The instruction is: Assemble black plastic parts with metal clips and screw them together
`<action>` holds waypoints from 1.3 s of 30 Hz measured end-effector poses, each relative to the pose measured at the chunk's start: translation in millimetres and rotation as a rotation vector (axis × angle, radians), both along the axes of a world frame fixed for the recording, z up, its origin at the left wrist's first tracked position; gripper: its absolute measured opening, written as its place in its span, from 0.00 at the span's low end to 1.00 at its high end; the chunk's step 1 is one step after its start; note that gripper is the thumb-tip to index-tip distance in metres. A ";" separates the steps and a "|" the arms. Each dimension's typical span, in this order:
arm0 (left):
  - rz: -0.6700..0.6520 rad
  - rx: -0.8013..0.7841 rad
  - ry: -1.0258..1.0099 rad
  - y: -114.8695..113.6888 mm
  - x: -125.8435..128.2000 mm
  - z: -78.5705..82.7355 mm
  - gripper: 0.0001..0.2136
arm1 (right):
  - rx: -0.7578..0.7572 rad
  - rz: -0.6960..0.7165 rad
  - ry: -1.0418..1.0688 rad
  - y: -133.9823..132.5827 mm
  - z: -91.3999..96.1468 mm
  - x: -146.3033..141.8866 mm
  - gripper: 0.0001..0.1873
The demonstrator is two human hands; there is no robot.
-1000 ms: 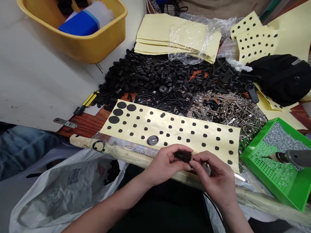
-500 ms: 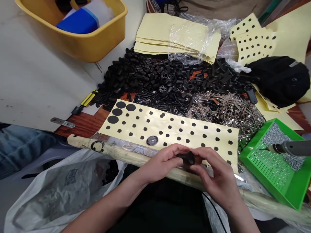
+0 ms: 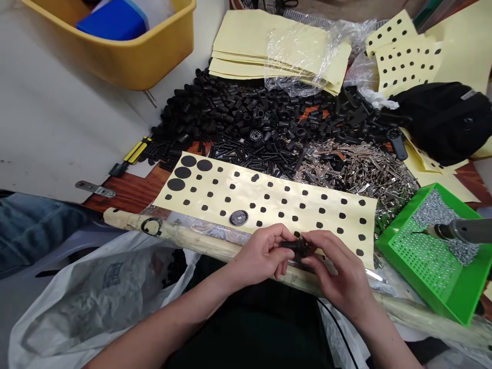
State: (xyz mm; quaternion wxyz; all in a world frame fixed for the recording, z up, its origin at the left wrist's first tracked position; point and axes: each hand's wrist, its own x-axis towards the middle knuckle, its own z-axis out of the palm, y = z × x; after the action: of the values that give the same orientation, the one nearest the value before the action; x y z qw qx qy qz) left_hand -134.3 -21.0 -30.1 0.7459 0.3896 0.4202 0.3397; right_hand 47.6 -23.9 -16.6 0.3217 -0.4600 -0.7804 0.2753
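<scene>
Both hands meet over the near edge of the table. My left hand (image 3: 265, 254) is closed around one end of a small black plastic part (image 3: 296, 248), gripping it between thumb and bent fingers. The thumb and fingertips of my right hand (image 3: 338, 264) pinch its other end, and those fingers hide some of it. Just beyond my hands lies a pale yellow sheet (image 3: 246, 192) with rows of black dots and a few larger black discs. On that sheet, left of my hands, rests a round dark grey disc (image 3: 239, 218).
Behind the sheet spread heaps of black plastic parts (image 3: 230, 110) and thin metal pieces (image 3: 361, 164). A green basket (image 3: 442, 302) of small screws stands right, with a grey screwdriver (image 3: 467, 230) over it. A yellow bin (image 3: 149, 61) is upper left; a yellow-handled cutter (image 3: 134, 151) lies below it.
The black part has turned in my fingers and now lies more sideways, with more of its length showing. My left fingers have curled further. The whole view has shifted slightly.
</scene>
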 end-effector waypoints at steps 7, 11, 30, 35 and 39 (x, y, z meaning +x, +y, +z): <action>0.007 0.013 0.032 -1.6 2.0 1.8 0.04 | -0.272 -0.046 0.073 3.7 6.4 0.7 0.09; -0.007 0.017 0.031 -1.8 1.2 1.5 0.05 | -0.265 -0.070 0.094 7.0 8.6 -4.3 0.10; 0.009 0.056 -0.037 -0.2 -2.4 3.0 0.07 | -0.139 -0.069 0.056 4.5 10.9 -8.1 0.11; -0.047 0.038 -0.116 2.3 -5.3 2.4 0.06 | -0.009 0.049 0.014 7.4 10.2 -5.4 0.13; 0.013 0.122 -0.027 -3.3 -4.2 -1.7 0.05 | -0.212 -0.021 0.055 8.1 9.2 -9.0 0.12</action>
State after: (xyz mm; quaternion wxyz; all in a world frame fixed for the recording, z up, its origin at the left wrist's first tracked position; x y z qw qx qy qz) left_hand -138.5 -24.4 -31.8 0.7241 0.4271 0.3911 0.3746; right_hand 38.7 -15.9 -7.4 0.2957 -0.4920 -0.7328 0.3654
